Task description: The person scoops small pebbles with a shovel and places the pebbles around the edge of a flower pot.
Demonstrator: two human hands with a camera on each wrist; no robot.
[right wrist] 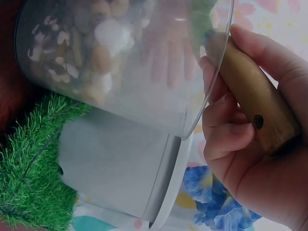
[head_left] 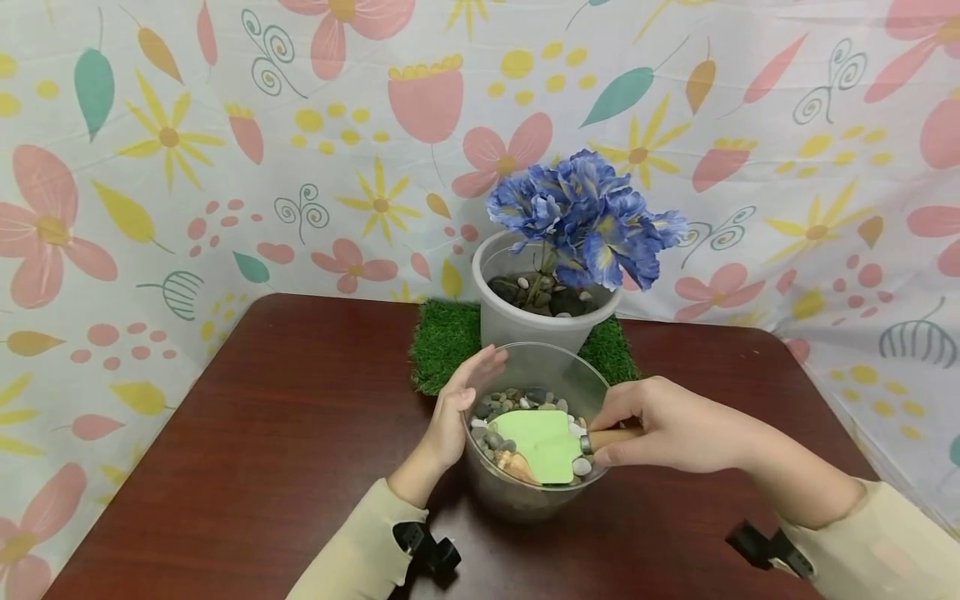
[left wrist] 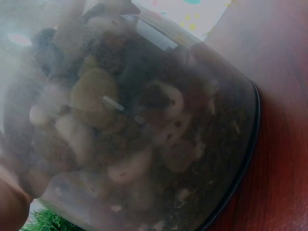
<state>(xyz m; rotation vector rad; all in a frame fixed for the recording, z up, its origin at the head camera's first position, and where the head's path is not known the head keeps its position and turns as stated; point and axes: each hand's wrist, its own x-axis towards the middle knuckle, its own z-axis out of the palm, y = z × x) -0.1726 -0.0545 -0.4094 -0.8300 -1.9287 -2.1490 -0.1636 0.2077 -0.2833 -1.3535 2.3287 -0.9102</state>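
A clear bowl [head_left: 504, 497] stands on the table, holding pebbles [head_left: 487, 439] and a conch shell [head_left: 516, 465]. My left hand [head_left: 450, 417] rests against its left side, fingers straight along the outer wall and thumb near the rim. My right hand [head_left: 660, 422] grips a garden trowel by its wooden handle [right wrist: 250, 86] at the bowl's right rim. The trowel's light green blade [head_left: 536, 442] lies inside the bowl, over the pebbles. Through the clear wall, the left wrist view shows stones and dark material [left wrist: 130, 120], blurred.
Behind the bowl, a light grey pot [head_left: 517, 331] with blue flowers [head_left: 588, 212] and stones stands on a green artificial grass mat [head_left: 444, 346]. The dark red-brown table [head_left: 300, 433] reaches back to a floral-patterned cloth [head_left: 262, 167].
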